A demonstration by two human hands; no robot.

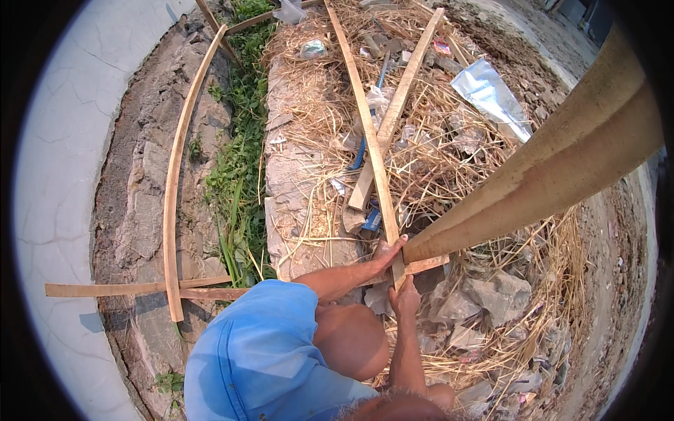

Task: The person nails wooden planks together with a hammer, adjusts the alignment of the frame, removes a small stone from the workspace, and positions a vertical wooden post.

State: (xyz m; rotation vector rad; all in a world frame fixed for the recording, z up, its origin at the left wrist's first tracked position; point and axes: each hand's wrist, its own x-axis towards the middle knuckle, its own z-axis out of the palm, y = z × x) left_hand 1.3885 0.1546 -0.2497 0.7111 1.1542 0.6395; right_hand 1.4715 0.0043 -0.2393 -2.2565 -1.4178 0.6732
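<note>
Thick brown post [547,154], dark-streaked, beside hands. Long, narrow strip [383,184]: pale tan wood, flat-faced, lying across second plank [411,84] above straw [316,161]. Left hand [387,255] and right hand [405,299] grasp strip's near end.

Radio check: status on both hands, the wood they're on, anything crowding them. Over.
Left hand, right hand on long strip's near end. Shorter strip crosses beneath. Thick post crowds close right.
</note>
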